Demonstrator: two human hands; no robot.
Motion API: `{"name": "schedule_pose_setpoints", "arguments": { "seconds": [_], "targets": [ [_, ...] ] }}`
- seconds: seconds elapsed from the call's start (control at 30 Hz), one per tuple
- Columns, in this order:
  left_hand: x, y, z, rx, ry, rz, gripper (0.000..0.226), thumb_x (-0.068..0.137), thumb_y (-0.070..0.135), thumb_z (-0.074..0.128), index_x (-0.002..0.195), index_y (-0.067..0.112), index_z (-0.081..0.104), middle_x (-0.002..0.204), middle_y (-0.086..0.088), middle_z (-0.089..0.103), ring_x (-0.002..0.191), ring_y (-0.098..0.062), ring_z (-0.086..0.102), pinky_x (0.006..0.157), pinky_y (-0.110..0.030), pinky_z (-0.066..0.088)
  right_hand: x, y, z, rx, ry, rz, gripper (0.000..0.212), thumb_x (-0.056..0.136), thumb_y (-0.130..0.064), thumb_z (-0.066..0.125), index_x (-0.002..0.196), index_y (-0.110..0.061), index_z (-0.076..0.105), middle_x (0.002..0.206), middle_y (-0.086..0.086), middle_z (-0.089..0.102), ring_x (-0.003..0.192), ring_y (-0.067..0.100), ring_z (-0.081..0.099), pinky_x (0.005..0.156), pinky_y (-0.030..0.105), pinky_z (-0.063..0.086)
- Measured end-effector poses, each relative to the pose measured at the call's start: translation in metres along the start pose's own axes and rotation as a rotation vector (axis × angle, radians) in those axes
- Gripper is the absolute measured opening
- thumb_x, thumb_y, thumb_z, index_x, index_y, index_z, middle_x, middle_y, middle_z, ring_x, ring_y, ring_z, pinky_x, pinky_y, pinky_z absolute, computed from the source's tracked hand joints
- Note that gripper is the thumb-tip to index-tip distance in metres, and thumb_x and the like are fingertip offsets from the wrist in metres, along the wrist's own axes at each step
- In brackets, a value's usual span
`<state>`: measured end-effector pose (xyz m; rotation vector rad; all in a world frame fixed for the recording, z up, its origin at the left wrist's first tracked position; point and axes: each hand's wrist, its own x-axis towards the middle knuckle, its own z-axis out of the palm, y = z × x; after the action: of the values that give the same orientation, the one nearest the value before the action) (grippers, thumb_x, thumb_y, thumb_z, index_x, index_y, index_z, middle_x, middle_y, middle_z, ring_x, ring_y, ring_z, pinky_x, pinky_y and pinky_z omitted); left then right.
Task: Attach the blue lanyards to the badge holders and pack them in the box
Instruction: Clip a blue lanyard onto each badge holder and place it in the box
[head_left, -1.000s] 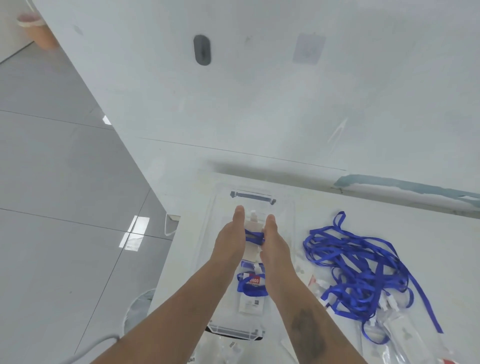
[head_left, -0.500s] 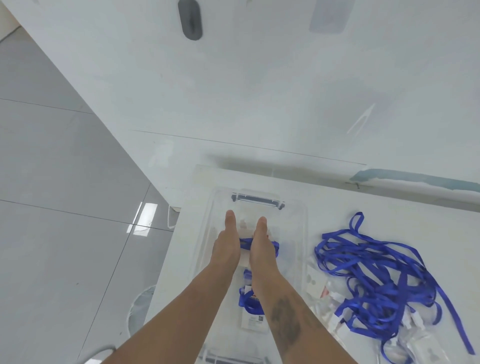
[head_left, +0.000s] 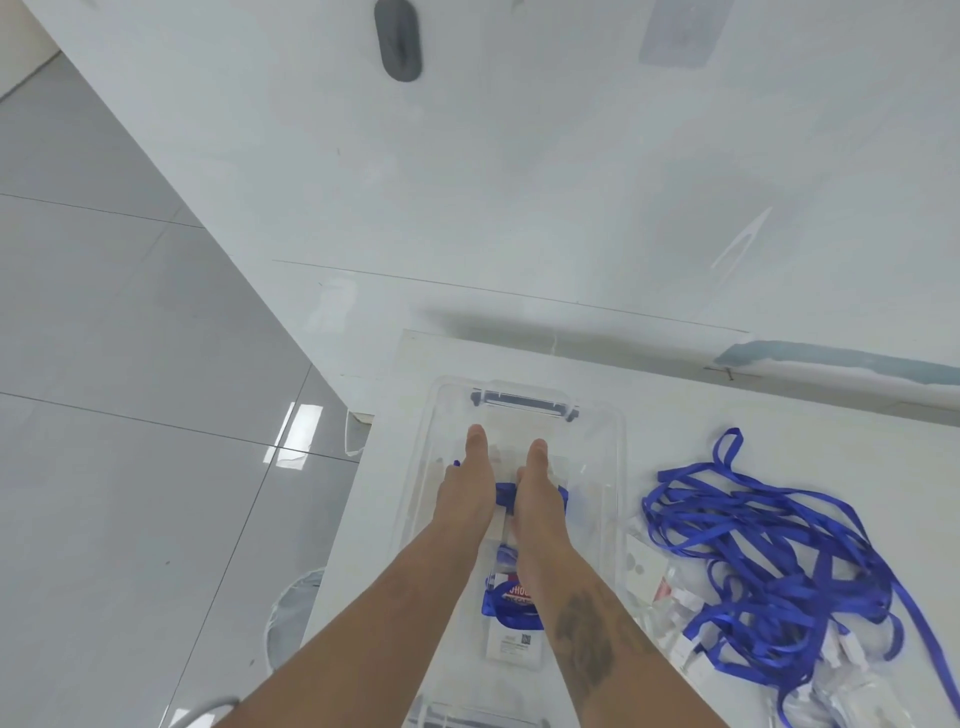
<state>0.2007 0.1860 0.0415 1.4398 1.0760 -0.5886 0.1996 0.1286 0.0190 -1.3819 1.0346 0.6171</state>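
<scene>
Both hands are down inside the clear plastic storage box (head_left: 613, 467) at the left end of the white desk (head_left: 779, 415). The left hand (head_left: 465, 486) and right hand (head_left: 537, 493) lie side by side with fingers stretched flat, pressing a badge holder wrapped in a blue lanyard (head_left: 504, 492) against the box floor, toward its far end. Neither hand curls round anything that I can see.

The likely trouble, to my eye, is springiness: the wound strap may loosen and uncoil once the hands lift, riding up over the rim or snagging on the packed holder (head_left: 511, 616) lying nearer the person. Withdrawing too quickly could also drag the bundle along.

The bundle itself shows only as a dark blue band between the two hands, with pale clear plastic under it; its clip is hidden. The nearer holder is a clear sleeve with a red-and-white card and a blue loop across it. Well to the right lies a tangled heap of loose blue lanyards (head_left: 769, 561) over more clear holders (head_left: 685, 644).
</scene>
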Motion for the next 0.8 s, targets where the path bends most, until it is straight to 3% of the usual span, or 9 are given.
{"name": "schedule_pose_setpoints", "arguments": {
  "seconds": [0.1, 0.23, 0.33, 0.4, 0.5, 0.57, 0.67, 0.8],
  "targets": [
    [0.002, -0.001, 0.001, 0.0, 0.013, -0.006, 0.083, 0.091, 0.075, 0.022, 0.147, 0.016, 0.038, 0.14, -0.008, 0.052, 0.128, -0.027, 0.049, 0.114, -0.044, 0.034, -0.005, 0.0, 0.0, 0.013, -0.024, -0.005, 0.064, 0.092, -0.07, 0.032, 0.113, -0.017, 0.061, 0.1, 0.006, 0.072, 0.086, 0.021, 0.067, 0.074, 0.034, 0.052],
    [-0.001, -0.002, 0.004, -0.021, 0.027, -0.002, 0.084, 0.088, 0.077, 0.025, 0.141, 0.015, 0.046, 0.142, -0.009, 0.05, 0.128, -0.026, 0.048, 0.114, -0.045, 0.033, -0.012, 0.0, 0.003, 0.049, -0.046, 0.005, 0.07, 0.089, -0.072, 0.037, 0.114, -0.011, 0.061, 0.099, 0.004, 0.07, 0.089, 0.02, 0.067, 0.085, 0.036, 0.054],
    [-0.004, 0.001, 0.004, -0.032, 0.056, 0.006, 0.079, 0.091, 0.074, 0.027, 0.145, 0.017, 0.039, 0.146, -0.008, 0.045, 0.127, -0.026, 0.048, 0.108, -0.042, 0.037, -0.004, 0.007, 0.007, 0.068, -0.048, 0.012, 0.095, 0.066, -0.084, 0.039, 0.126, -0.012, 0.059, 0.117, 0.009, 0.069, 0.103, 0.026, 0.067, 0.097, 0.044, 0.052],
    [-0.01, 0.003, 0.002, -0.046, 0.05, 0.007, 0.077, 0.093, 0.072, 0.028, 0.146, 0.016, 0.038, 0.143, -0.006, 0.046, 0.118, -0.023, 0.049, 0.099, -0.038, 0.038, 0.0, 0.011, 0.008, 0.049, -0.057, 0.023, 0.096, 0.065, -0.084, 0.038, 0.127, -0.015, 0.058, 0.123, 0.008, 0.067, 0.107, 0.025, 0.065, 0.1, 0.046, 0.05],
    [-0.02, 0.007, -0.004, -0.089, 0.042, 0.036, 0.071, 0.096, 0.066, 0.028, 0.144, 0.015, 0.038, 0.108, 0.003, 0.055, 0.095, -0.015, 0.045, 0.092, -0.033, 0.034, -0.023, 0.0, 0.005, -0.033, -0.064, 0.008, 0.073, 0.089, -0.073, 0.034, 0.126, -0.015, 0.058, 0.125, 0.006, 0.065, 0.108, 0.023, 0.063, 0.1, 0.041, 0.049],
    [-0.03, 0.01, -0.008, -0.096, 0.055, 0.063, 0.056, 0.099, 0.062, 0.028, 0.128, 0.018, 0.046, 0.079, 0.008, 0.043, 0.072, -0.01, 0.044, 0.083, -0.027, 0.036, -0.026, -0.003, 0.005, -0.079, -0.073, 0.026, 0.069, 0.093, -0.069, 0.031, 0.128, -0.015, 0.056, 0.127, 0.005, 0.062, 0.111, 0.021, 0.059, 0.098, 0.037, 0.047],
    [-0.043, 0.015, -0.014, -0.111, 0.059, 0.089, 0.045, 0.1, 0.059, 0.027, 0.088, 0.02, 0.046, 0.074, 0.007, 0.041, 0.065, -0.004, 0.039, 0.067, -0.025, 0.036, -0.026, -0.002, 0.006, -0.109, -0.085, 0.015, 0.073, 0.091, -0.072, 0.03, 0.131, -0.015, 0.055, 0.128, 0.006, 0.062, 0.112, 0.021, 0.061, 0.099, 0.038, 0.049],
    [-0.047, 0.014, -0.02, -0.151, 0.04, 0.111, 0.042, 0.099, 0.061, 0.028, 0.102, 0.023, 0.045, 0.082, 0.006, 0.048, 0.076, -0.011, 0.048, 0.083, -0.031, 0.035, -0.028, 0.0, 0.005, -0.096, -0.071, 0.011, 0.074, 0.093, -0.07, 0.031, 0.133, -0.012, 0.052, 0.132, 0.01, 0.06, 0.117, 0.025, 0.058, 0.103, 0.042, 0.047]
  ]
}}
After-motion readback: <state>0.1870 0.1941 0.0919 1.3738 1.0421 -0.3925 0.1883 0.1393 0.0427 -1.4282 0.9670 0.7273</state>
